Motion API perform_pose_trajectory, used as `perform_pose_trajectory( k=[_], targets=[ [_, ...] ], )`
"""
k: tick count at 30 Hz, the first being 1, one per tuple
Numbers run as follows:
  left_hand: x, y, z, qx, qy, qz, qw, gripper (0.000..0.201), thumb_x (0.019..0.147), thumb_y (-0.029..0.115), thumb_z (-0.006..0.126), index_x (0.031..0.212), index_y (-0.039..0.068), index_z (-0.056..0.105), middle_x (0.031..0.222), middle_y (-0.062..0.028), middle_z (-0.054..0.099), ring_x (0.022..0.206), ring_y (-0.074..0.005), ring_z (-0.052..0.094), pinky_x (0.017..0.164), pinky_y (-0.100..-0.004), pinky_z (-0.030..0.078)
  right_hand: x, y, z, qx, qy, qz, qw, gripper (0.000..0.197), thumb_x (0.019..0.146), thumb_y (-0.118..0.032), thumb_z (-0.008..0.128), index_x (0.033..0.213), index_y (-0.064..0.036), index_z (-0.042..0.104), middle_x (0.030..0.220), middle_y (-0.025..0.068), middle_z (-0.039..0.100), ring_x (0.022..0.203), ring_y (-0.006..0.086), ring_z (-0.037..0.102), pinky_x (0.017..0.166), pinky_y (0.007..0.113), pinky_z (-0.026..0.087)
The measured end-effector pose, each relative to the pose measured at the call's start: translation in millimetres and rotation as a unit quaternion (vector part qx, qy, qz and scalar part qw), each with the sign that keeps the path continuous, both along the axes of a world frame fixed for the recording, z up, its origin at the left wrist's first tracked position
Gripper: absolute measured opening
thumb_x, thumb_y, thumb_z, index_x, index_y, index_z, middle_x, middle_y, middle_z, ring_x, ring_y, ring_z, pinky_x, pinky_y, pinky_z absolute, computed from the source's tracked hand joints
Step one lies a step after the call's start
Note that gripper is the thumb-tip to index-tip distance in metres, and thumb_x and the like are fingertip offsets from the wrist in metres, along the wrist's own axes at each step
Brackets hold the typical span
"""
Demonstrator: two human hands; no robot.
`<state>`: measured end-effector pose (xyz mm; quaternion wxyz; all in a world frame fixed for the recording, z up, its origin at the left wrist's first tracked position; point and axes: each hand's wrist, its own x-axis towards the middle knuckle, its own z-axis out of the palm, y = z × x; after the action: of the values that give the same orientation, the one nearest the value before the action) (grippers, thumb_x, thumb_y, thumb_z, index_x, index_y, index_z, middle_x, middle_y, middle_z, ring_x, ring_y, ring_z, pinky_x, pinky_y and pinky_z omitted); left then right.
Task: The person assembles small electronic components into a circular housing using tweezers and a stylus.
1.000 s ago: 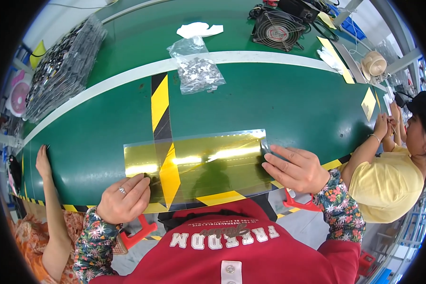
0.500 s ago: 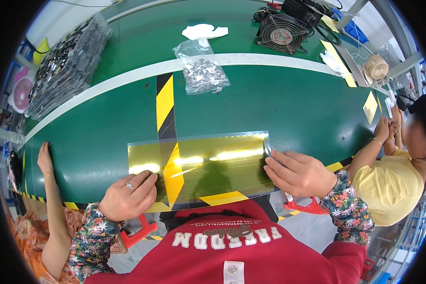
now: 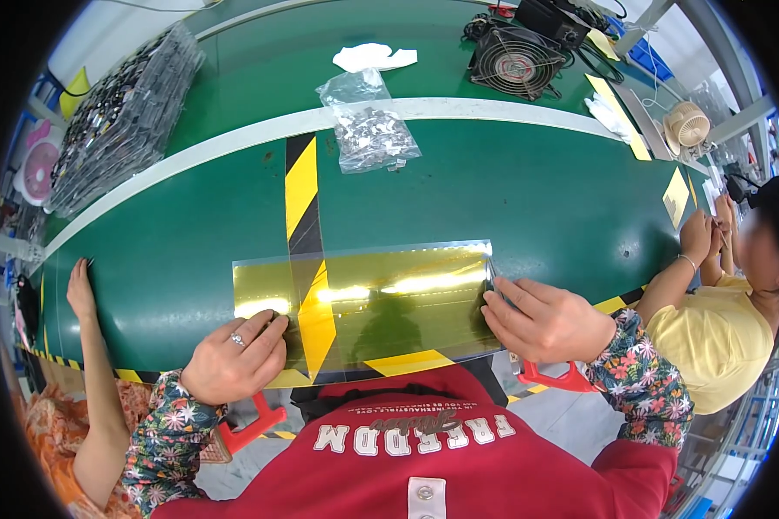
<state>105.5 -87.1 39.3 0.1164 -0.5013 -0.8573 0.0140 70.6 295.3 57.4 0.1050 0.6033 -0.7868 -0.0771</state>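
A transparent yellow film sheet lies lengthwise on the green table in front of me, with glare along its middle. My left hand, a ring on one finger, is closed with its fingertips pressed together at the sheet's lower left part. Something small and dark shows at those tips; I cannot make it out. At the opposite end, my right hand is closed, its fingertips around a thin dark strip standing at the sheet's right edge. Whether that strip is a tool or the film's lifted edge is unclear.
Yellow-and-black tape crosses the green table. Beyond it lie a clear bag of small metallic parts and a metal-guarded fan. Stacked trays stand far left. Co-workers' hands are at the left and right.
My right hand has shifted very slightly, and the thin strip at its fingertips looks darker and narrower. My left hand and the film stay nearly in place.
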Motion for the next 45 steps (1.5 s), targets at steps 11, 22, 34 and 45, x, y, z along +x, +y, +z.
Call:
perform_pose_trajectory(
  k=[11, 22, 34, 45],
  targets=[
    [-0.3, -0.9, -0.9, 0.005, -0.005, 0.000, 1.000, 0.019, 0.064, 0.009, 0.058, 0.081, 0.000, 0.056, 0.099, -0.0146, 0.060, 0.091, -0.0267, 0.060, 0.070, -0.0330, 0.053, -0.6, 4.6, 1.2, -0.008, 0.007, -0.010, 1.000, 0.026, 0.067, -0.011, 0.059, 0.089, 0.0020, 0.062, 0.098, 0.0137, 0.061, 0.092, 0.0274, 0.061, 0.079, 0.034, 0.052],
    [1.6, -2.2, 4.3, 0.001, -0.035, 0.024, 0.999, 0.020, 0.067, 0.008, 0.057, 0.085, 0.000, 0.057, 0.102, -0.0146, 0.060, 0.093, -0.0268, 0.061, 0.071, -0.0341, 0.053, 0.8, -22.2, -11.1, -0.083, -0.118, -0.184, 0.972, 0.044, 0.074, -0.007, 0.050, 0.118, -0.0007, 0.051, 0.121, 0.0143, 0.052, 0.111, 0.0284, 0.052, 0.091, 0.040, 0.043],
    [6.5, -10.2, 1.2, 0.007, -0.010, 0.027, 1.000, 0.022, 0.069, 0.008, 0.058, 0.089, 0.000, 0.058, 0.103, -0.0132, 0.059, 0.096, -0.0249, 0.060, 0.075, -0.0320, 0.053, 2.5, -32.6, -12.9, -0.104, -0.126, -0.216, 0.963, 0.043, 0.069, 0.003, 0.050, 0.112, 0.0022, 0.056, 0.115, 0.0161, 0.057, 0.109, 0.0302, 0.055, 0.091, 0.041, 0.044],
    [18.7, -41.5, 3.1, 0.005, -0.006, 0.102, 0.995, 0.024, 0.069, 0.007, 0.058, 0.093, 0.000, 0.056, 0.100, -0.0128, 0.058, 0.091, -0.0246, 0.061, 0.075, -0.0329, 0.052, 2.2, -32.7, -18.8, -0.092, -0.131, -0.218, 0.963, 0.049, 0.067, 0.006, 0.050, 0.116, 0.0032, 0.053, 0.119, 0.0168, 0.055, 0.111, 0.0308, 0.053, 0.092, 0.042, 0.043]
  ],
)
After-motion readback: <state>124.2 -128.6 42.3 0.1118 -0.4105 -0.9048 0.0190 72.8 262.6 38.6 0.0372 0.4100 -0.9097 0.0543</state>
